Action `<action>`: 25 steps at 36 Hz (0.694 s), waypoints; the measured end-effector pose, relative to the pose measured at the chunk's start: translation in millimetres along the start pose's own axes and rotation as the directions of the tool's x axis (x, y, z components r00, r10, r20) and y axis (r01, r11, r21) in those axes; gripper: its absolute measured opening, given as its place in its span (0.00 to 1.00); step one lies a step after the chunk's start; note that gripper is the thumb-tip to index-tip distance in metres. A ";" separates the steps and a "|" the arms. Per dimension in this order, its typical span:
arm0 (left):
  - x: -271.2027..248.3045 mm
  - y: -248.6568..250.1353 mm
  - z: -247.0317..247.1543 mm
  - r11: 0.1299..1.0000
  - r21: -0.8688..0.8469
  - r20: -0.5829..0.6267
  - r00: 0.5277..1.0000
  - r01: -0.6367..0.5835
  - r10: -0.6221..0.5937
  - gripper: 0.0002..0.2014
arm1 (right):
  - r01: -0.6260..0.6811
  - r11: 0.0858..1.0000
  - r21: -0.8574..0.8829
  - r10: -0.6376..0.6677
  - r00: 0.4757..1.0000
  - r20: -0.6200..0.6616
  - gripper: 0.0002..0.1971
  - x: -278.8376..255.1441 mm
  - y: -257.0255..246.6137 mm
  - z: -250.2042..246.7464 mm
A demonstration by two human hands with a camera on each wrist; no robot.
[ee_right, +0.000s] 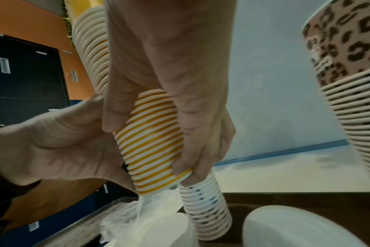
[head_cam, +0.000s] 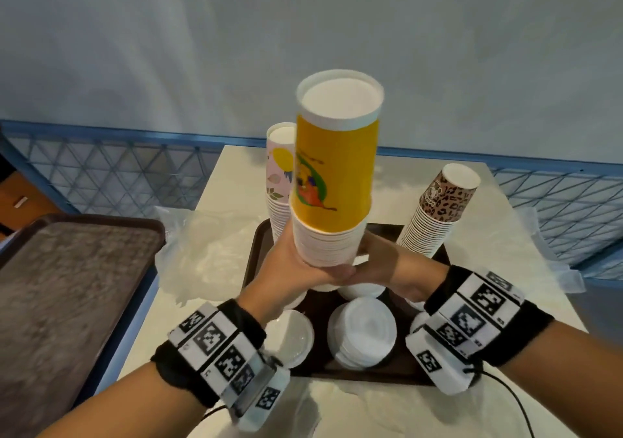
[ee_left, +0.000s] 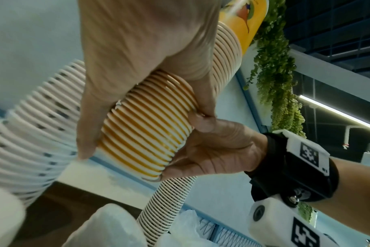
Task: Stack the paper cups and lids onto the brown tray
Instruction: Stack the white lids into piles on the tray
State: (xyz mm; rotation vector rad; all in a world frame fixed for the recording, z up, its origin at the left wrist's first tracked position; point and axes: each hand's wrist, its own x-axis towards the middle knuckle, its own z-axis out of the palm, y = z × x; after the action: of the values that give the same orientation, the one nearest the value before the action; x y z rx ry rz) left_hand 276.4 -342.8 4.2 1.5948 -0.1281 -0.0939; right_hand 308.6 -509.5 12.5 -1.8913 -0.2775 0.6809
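Yellow cup stack [head_cam: 335, 181] is upside down in the air above the brown tray [head_cam: 251, 262], your left hand [head_cam: 296, 265] and right hand [head_cam: 387, 262] both wrapped round its lower rims. Pink stack [head_cam: 278, 181] stands far left on the tray, leopard stack [head_cam: 438, 211] far right, white lids [head_cam: 362, 331] near.

We note the yellow cup stack [head_cam: 332, 181]: smooth paper, slight sheen, ribbed rolled rims. Leopard-print cup stack [head_cam: 438, 208] likewise paper, matt. White lids [head_cam: 362, 331] look like smooth plastic. Brown tray [head_cam: 371, 370] glossy; the spare tray [head_cam: 67, 289] worn, rough. Crinkled clear plastic wrap [head_cam: 202, 252].
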 end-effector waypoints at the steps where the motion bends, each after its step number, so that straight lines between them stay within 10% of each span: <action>1: -4.3 -0.1 -7.2 1.000 -0.001 -0.009 1.000 0.008 -0.008 0.40 | -0.008 1.000 0.008 0.008 1.000 0.026 0.36 -0.9 -2.4 4.7; 6: -17.5 2.7 -48.4 0.999 0.000 -0.030 0.999 0.041 -0.041 0.36 | -0.038 0.997 0.066 0.034 0.997 0.068 0.44 8.2 -27.2 18.8; 12: -15.6 9.2 -89.8 0.991 0.041 -0.039 0.991 0.129 -0.127 0.36 | 0.091 0.993 -0.068 -0.112 0.893 -0.436 0.51 51.3 -52.6 17.2; 25: 38.0 -21.0 -109.6 0.962 0.076 -0.145 0.958 0.261 -0.249 0.41 | 0.127 0.980 -0.152 -0.192 0.793 -0.578 0.44 108.2 -26.9 41.9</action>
State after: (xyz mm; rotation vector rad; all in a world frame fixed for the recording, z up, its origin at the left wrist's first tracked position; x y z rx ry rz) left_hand 329.9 -239.1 -13.0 1.7016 0.1824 -0.1828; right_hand 375.5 -413.6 -10.4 -2.0517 -0.0666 -0.0650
